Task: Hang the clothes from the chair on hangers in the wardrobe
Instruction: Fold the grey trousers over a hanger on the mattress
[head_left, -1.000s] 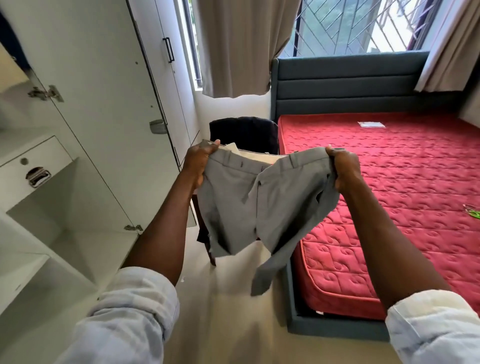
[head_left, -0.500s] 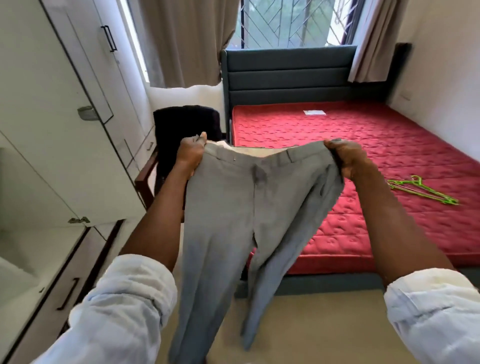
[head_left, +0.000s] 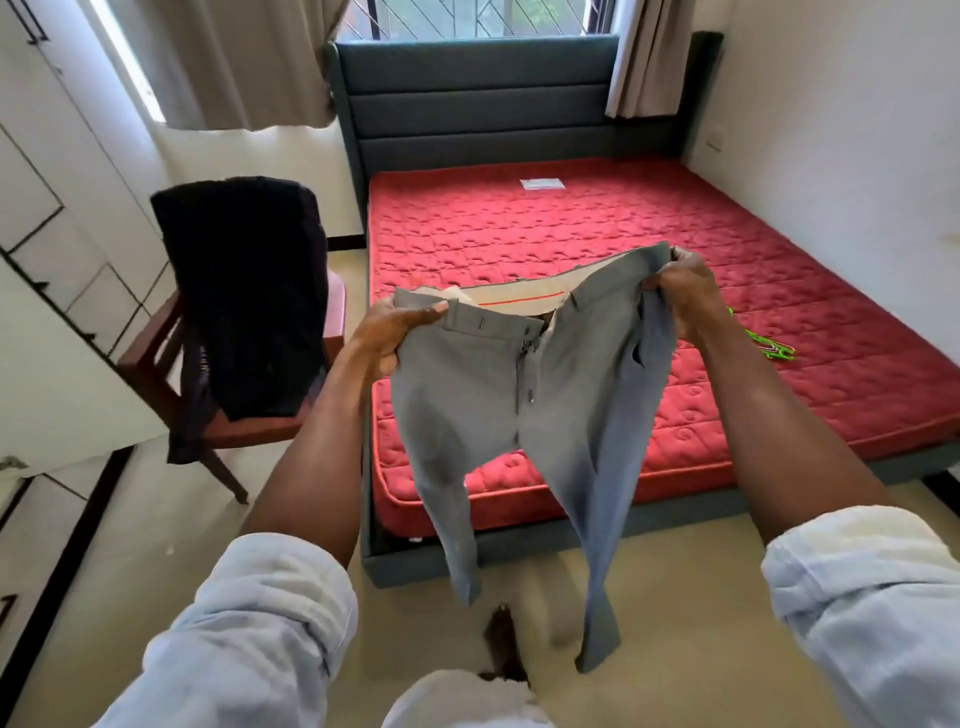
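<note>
Bedroom layout: a red mattress (head_left: 597, 291) on a dark bed frame occupies the centre and right, a wooden chair (head_left: 156, 374) stands left of it, and white wardrobe (head_left: 57, 218) panels run along the left edge.

Item in hand: grey trousers (head_left: 524, 405), held up in the air above the floor at the foot of the mattress. The left hand (head_left: 395, 332) grips one end of the waistband with the thumb laid across the fabric. The right hand (head_left: 685, 291) pinches the opposite end, fingers curled into the cloth. The fly is open, and both legs hang free, clear of the mattress edge.

Remaining stock: a dark garment (head_left: 244, 291) is draped over the chair back and seat.

Hangers: green hangers (head_left: 763, 343) lie on the mattress, just beyond the right forearm.

Current step, as judged: the trousers are being spread and squared at the waistband before hanging.

Next move, as judged: align the two legs, free one hand to take up a hanger, fold the trousers over its bar, then carry the assembly to the wardrobe at the left.
</note>
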